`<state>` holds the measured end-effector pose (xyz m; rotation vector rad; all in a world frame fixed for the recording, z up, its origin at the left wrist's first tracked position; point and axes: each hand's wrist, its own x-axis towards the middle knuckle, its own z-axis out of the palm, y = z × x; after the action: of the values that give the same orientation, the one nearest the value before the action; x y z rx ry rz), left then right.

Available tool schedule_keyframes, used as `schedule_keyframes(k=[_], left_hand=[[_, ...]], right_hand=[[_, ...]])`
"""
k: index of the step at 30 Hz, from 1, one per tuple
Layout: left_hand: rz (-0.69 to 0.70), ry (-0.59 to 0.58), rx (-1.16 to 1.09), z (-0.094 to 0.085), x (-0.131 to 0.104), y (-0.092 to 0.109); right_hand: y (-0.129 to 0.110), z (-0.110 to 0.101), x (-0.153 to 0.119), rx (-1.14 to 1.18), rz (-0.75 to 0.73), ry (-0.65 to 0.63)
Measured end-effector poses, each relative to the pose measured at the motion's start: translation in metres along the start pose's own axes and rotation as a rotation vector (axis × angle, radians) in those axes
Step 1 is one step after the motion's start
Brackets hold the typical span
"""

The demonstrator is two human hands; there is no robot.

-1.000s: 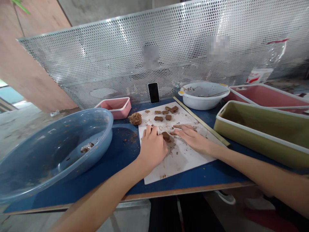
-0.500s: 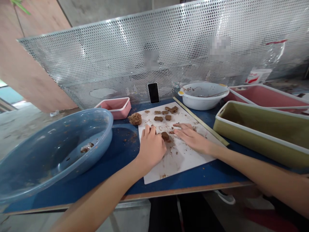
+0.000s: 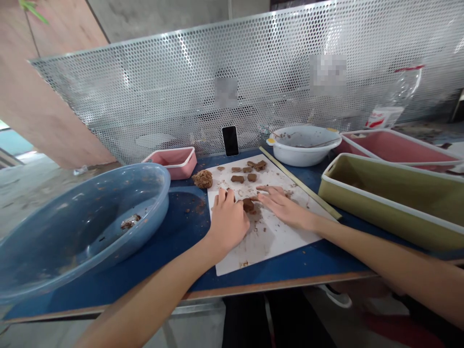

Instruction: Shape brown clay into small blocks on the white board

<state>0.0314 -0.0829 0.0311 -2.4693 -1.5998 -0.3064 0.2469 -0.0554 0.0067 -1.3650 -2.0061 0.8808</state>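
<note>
A brown lump of clay [image 3: 248,205] lies on the white board [image 3: 232,261], between my two hands. My left hand [image 3: 229,220] rests on the board just left of the lump, its fingers curled and closed. A dark bit shows by its fingertips, but what it grips is hidden. From the right, my right hand [image 3: 284,208] reaches in with fingers stretched out nearly flat, the fingertips at the lump's edge. Farther back on the board are several shaped clay pieces [image 3: 238,179]. A rough ball of clay [image 3: 203,179] sits at the board's left edge.
A big blue basin [image 3: 145,241] stands at left, a small pink tub [image 3: 181,166] behind it. A phone [image 3: 230,140] leans upright at the back. Along the board's right side lies a strip [image 3: 300,183]; beyond are a white basin [image 3: 300,154], an olive planter [image 3: 384,203] and a pink tray [image 3: 406,145].
My right hand has slid slightly left, bringing its fingertips to the clay lump. My left hand has stayed almost still.
</note>
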Motion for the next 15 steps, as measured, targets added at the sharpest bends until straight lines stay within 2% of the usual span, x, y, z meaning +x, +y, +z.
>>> schedule_keyframes(k=[4,15], left_hand=[[-0.015,0.024,0.001,-0.0003,-0.0004,-0.0019],[-0.004,-0.002,0.003,0.0007,0.0011,-0.0039]], right_hand=[[-0.0013,-0.0018,-0.0006,-0.01,0.005,0.008],[-0.005,-0.0034,-0.0036,-0.017,0.012,-0.047]])
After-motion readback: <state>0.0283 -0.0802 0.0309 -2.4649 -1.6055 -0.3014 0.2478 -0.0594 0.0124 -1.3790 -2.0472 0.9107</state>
